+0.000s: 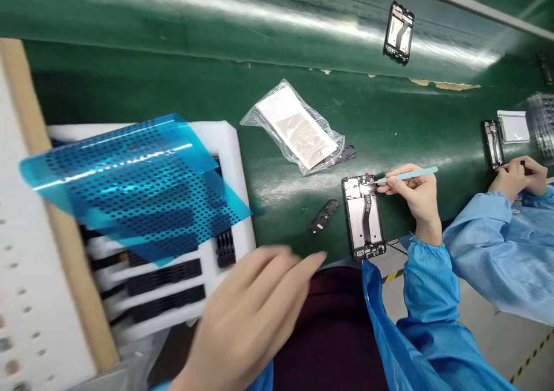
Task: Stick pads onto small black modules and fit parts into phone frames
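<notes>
Head view | right hand (416, 197) pinching teal tweezers (413, 174), tips at upper end of an opened phone (355, 220) | phone lying on green bench (415, 137), by near edge | left hand (251, 310) blurred, fingers extended near foam tray (231, 148), palm hidden from me

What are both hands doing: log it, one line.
right hand: holds light-blue tool at open phone | left hand: blurred, near foam tray, no held item visible | nearby: black part, clear bag
</notes>
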Action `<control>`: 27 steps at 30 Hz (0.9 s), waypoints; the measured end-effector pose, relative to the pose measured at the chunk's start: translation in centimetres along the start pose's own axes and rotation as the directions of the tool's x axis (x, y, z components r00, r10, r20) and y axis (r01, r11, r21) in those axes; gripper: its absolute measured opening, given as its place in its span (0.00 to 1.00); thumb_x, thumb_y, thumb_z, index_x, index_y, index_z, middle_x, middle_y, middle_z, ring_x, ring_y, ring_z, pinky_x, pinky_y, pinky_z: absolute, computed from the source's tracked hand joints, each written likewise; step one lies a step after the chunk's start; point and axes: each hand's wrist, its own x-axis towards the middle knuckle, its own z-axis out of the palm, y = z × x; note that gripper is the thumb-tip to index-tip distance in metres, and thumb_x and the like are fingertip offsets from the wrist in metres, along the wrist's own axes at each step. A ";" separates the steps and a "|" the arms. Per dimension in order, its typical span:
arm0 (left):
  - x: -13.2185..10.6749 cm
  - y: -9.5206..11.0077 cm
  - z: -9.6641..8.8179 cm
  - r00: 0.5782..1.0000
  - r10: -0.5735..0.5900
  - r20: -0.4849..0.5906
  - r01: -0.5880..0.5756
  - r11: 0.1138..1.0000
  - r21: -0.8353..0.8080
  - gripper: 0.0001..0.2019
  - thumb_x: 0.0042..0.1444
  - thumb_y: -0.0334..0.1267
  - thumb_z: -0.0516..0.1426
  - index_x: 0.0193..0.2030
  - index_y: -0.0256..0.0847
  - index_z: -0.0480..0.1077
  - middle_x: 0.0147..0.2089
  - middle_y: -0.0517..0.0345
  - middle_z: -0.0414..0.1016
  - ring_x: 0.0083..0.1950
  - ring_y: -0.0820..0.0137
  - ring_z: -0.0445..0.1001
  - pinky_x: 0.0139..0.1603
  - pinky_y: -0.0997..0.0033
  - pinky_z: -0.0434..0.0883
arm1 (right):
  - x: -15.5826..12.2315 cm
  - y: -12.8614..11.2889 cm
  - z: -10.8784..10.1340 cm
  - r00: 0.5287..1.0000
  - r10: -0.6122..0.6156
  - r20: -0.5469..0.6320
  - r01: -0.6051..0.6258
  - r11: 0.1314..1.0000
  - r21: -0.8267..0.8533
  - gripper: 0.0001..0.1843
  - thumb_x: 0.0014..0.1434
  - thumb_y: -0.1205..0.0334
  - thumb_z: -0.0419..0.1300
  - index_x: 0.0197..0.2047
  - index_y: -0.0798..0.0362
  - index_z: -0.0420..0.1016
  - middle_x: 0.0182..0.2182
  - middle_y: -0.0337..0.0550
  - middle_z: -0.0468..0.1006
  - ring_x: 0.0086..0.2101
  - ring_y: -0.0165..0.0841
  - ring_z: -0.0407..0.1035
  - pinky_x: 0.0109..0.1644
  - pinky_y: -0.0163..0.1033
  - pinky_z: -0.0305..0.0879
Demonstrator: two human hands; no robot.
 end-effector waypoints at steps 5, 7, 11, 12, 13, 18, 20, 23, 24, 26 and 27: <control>8.2 3.8 0.8 0.984 0.176 0.005 -0.176 0.984 0.023 0.12 0.77 0.30 0.52 0.56 0.40 0.77 0.48 0.50 0.82 0.49 0.59 0.77 0.50 0.59 0.77 | 1.8 -0.6 -0.2 0.988 0.055 0.145 -0.060 0.998 0.026 0.18 0.59 0.49 0.81 0.40 0.53 0.86 0.31 0.46 0.89 0.34 0.40 0.88 0.36 0.34 0.86; 10.5 4.5 1.1 0.980 0.199 -0.015 -0.199 0.979 0.045 0.12 0.77 0.27 0.51 0.56 0.37 0.76 0.48 0.50 0.81 0.49 0.60 0.77 0.51 0.60 0.77 | 2.1 -0.6 -0.3 0.984 0.079 0.157 -0.085 0.996 0.028 0.18 0.58 0.48 0.81 0.40 0.53 0.86 0.31 0.46 0.89 0.35 0.41 0.88 0.36 0.34 0.86; 11.9 4.3 1.4 0.988 0.156 -0.024 -0.153 0.984 0.088 0.10 0.76 0.27 0.54 0.54 0.34 0.76 0.48 0.50 0.81 0.49 0.59 0.77 0.49 0.59 0.77 | 2.1 -0.7 -0.3 0.985 0.092 0.148 -0.098 0.994 0.037 0.19 0.58 0.47 0.81 0.39 0.52 0.86 0.31 0.46 0.89 0.35 0.41 0.88 0.36 0.34 0.86; 11.9 4.1 1.5 0.989 0.150 -0.012 -0.148 0.984 0.101 0.10 0.76 0.27 0.54 0.54 0.34 0.76 0.48 0.49 0.80 0.49 0.59 0.77 0.48 0.59 0.77 | 2.1 -0.7 -0.2 0.985 0.092 0.146 -0.099 0.994 0.036 0.19 0.58 0.47 0.81 0.39 0.52 0.86 0.31 0.46 0.89 0.35 0.41 0.88 0.37 0.35 0.86; 11.9 4.0 1.7 0.989 0.148 -0.001 -0.147 0.982 0.117 0.10 0.76 0.27 0.54 0.54 0.33 0.76 0.49 0.49 0.80 0.49 0.58 0.77 0.47 0.59 0.77 | 2.1 -0.7 -0.2 0.985 0.094 0.143 -0.099 0.995 0.033 0.19 0.58 0.46 0.81 0.40 0.52 0.86 0.31 0.46 0.89 0.36 0.41 0.88 0.37 0.35 0.86; 12.3 4.1 2.6 0.981 0.194 0.025 -0.195 0.955 0.224 0.11 0.75 0.25 0.54 0.54 0.33 0.77 0.48 0.48 0.79 0.46 0.58 0.75 0.46 0.59 0.76 | 1.9 -0.7 0.0 0.986 0.108 0.124 -0.112 0.994 0.019 0.22 0.56 0.43 0.81 0.39 0.52 0.85 0.31 0.46 0.89 0.36 0.42 0.88 0.37 0.37 0.87; 12.7 4.4 3.0 0.974 0.221 0.049 -0.226 0.936 0.270 0.12 0.74 0.25 0.53 0.56 0.32 0.76 0.48 0.47 0.79 0.46 0.58 0.74 0.45 0.59 0.75 | 1.8 -0.7 0.1 0.988 0.109 0.110 -0.111 0.994 0.014 0.23 0.55 0.41 0.82 0.38 0.52 0.85 0.30 0.46 0.88 0.35 0.42 0.88 0.37 0.38 0.87; 13.3 4.6 3.6 0.961 0.254 0.106 -0.275 0.902 0.333 0.14 0.74 0.25 0.53 0.59 0.31 0.75 0.48 0.46 0.78 0.46 0.57 0.74 0.44 0.60 0.74 | 1.8 -0.7 0.3 0.989 0.109 0.100 -0.111 0.994 0.013 0.24 0.54 0.41 0.82 0.38 0.52 0.85 0.30 0.46 0.88 0.35 0.43 0.88 0.37 0.38 0.87; 13.5 4.6 3.8 0.956 0.263 0.127 -0.291 0.888 0.356 0.14 0.74 0.25 0.52 0.60 0.31 0.75 0.48 0.46 0.78 0.46 0.57 0.74 0.44 0.60 0.74 | 1.8 -0.7 0.3 0.989 0.111 0.103 -0.113 0.993 0.018 0.24 0.54 0.41 0.82 0.38 0.52 0.85 0.30 0.46 0.88 0.35 0.43 0.88 0.37 0.37 0.87; 13.8 4.6 4.0 0.946 0.275 0.173 -0.323 0.856 0.405 0.14 0.74 0.25 0.52 0.60 0.31 0.75 0.47 0.47 0.77 0.46 0.56 0.74 0.43 0.59 0.73 | 1.8 -0.7 0.3 0.987 0.114 0.110 -0.118 0.993 0.029 0.24 0.54 0.41 0.82 0.37 0.52 0.85 0.30 0.46 0.88 0.35 0.43 0.88 0.37 0.37 0.87; 13.9 4.6 4.2 0.941 0.279 0.193 -0.336 0.840 0.426 0.14 0.75 0.25 0.52 0.60 0.30 0.75 0.46 0.47 0.77 0.46 0.56 0.74 0.42 0.59 0.72 | 1.8 -0.7 0.3 0.987 0.114 0.113 -0.118 0.992 0.035 0.24 0.54 0.41 0.82 0.38 0.52 0.85 0.31 0.46 0.88 0.34 0.42 0.88 0.38 0.38 0.87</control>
